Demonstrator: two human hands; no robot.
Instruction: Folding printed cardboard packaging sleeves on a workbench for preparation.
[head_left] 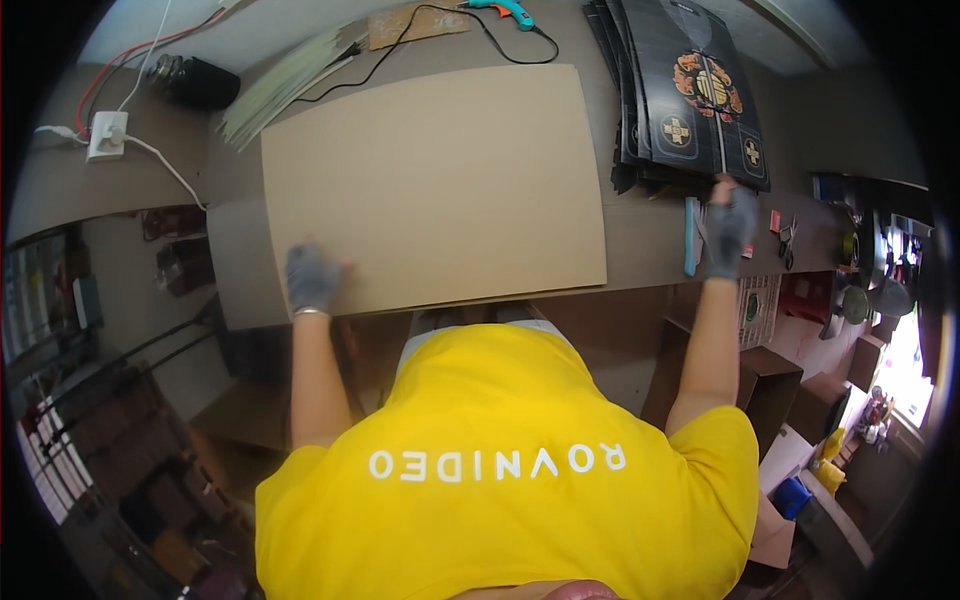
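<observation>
A large plain brown cardboard sheet (pixel 435 190) lies before me on the table. My left hand (pixel 315 277), in a grey fingerless glove, rests on its near left corner with the fingers outstretched and the thumb apart. At the far right is a stack of black printed sheets (pixel 690 110) with gold and red patterns. My right hand (pixel 733 232), gloved alike and slightly blurred, reaches to the near edge of the stack. Its fingertips close on the edge of the top black sheet; the underside of the grip is hidden.
Beside my right hand lie a light-blue-handled tool (pixel 691 236) and scissors (pixel 787 243). A teal glue gun (pixel 508 12) with a black cord is at the back, near pale glue sticks (pixel 290 80). A dark jar (pixel 195 82) and white power socket (pixel 107 136) stand left.
</observation>
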